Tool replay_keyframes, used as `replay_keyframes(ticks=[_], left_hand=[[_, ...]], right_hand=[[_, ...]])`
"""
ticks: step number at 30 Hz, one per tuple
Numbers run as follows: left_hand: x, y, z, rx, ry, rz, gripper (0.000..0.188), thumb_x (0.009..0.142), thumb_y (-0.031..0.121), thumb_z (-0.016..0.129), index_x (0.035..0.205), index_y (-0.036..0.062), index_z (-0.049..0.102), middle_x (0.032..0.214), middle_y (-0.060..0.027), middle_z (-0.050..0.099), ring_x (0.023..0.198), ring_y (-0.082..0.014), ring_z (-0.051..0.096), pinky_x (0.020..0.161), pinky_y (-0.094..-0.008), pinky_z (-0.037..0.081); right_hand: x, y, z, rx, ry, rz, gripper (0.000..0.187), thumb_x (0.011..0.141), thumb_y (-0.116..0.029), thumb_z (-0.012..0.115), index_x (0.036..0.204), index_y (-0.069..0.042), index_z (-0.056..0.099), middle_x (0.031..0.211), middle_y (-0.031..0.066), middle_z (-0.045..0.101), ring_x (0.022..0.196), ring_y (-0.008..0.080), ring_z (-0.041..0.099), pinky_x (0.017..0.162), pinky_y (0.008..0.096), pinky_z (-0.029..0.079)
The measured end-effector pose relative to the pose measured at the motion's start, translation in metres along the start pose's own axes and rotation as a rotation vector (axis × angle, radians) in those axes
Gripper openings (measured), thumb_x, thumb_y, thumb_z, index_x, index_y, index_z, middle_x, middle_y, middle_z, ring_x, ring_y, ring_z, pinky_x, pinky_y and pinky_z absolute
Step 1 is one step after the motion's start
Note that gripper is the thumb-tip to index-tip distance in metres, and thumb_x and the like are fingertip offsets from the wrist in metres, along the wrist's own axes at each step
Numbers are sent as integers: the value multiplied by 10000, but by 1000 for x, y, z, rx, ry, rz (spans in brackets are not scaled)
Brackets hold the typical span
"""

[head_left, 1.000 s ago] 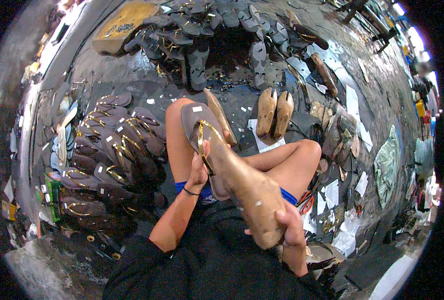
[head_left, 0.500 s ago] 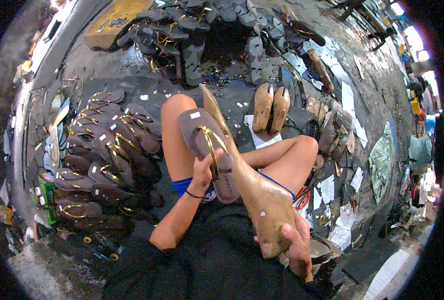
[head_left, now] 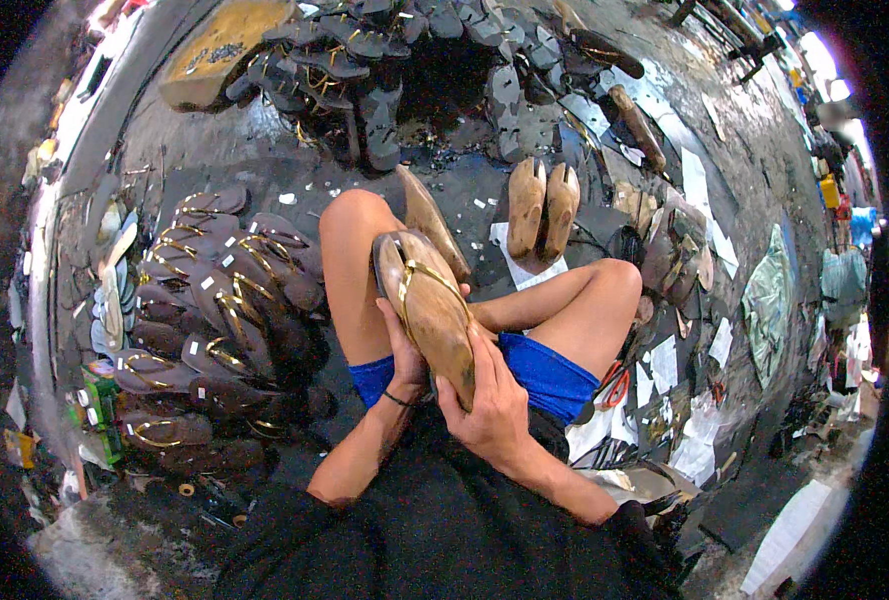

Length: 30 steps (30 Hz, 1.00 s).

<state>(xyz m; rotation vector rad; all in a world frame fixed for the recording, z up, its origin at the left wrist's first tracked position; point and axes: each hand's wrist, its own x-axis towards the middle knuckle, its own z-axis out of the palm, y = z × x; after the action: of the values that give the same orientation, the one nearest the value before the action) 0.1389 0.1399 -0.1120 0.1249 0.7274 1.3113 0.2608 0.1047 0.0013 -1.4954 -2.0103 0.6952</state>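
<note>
In front of my lap is a brown flip-flop (head_left: 379,262) with gold straps, and a wooden shoe last (head_left: 427,310) lies along it, its front part under the straps. My left hand (head_left: 405,350) grips the flip-flop from its left side and beneath; most of the sole is hidden by the last. My right hand (head_left: 490,400) is closed round the heel part of the last, its fingers along the right side and thumb on the near end. Just beyond them, another wooden piece (head_left: 431,222) shows between my knees.
Many finished-looking flip-flops (head_left: 230,300) lie piled at the left. A pair of wooden lasts (head_left: 543,212) stands ahead on white paper. Dark sandals and soles (head_left: 380,120) are heaped at the far side, near a yellowish block (head_left: 220,50). Red-handled scissors (head_left: 615,385) and paper scraps lie right.
My right hand has brought the wooden last leftward onto the flip-flop, and its front now sits under the gold straps. My left hand keeps its hold on the flip-flop, now lower along its side.
</note>
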Motion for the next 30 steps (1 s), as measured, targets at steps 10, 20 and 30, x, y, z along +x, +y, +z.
replay_keyframes(ticks=[10,20,30], left_hand=[[8,25,22,310,60,88,799,974,669,406,1465,39,402,1379,-152,553,1239,-296,558,1101,-438,422],[-37,58,57,276,-322,-115,1142,720,755,718,1487,3,328,1420,-163,487,1263,-266,537,1051,-400,471],[-64,87,79,414,46,135,1054,828,813,517,1521,51,296,1452,-151,469,1305,-305,501,1111,-463,405]], right_hand=[[18,5,-3,-44,197,-50,650,852,-196,730,1381,70,462,1328,241,577,1152,376,629,914,396,556],[62,4,-47,400,160,15,461,821,-251,710,1212,-15,646,1080,172,602,984,330,603,879,396,505],[7,3,-35,130,-64,-153,987,620,-229,879,1406,84,371,1435,268,448,1247,400,526,1062,418,456]])
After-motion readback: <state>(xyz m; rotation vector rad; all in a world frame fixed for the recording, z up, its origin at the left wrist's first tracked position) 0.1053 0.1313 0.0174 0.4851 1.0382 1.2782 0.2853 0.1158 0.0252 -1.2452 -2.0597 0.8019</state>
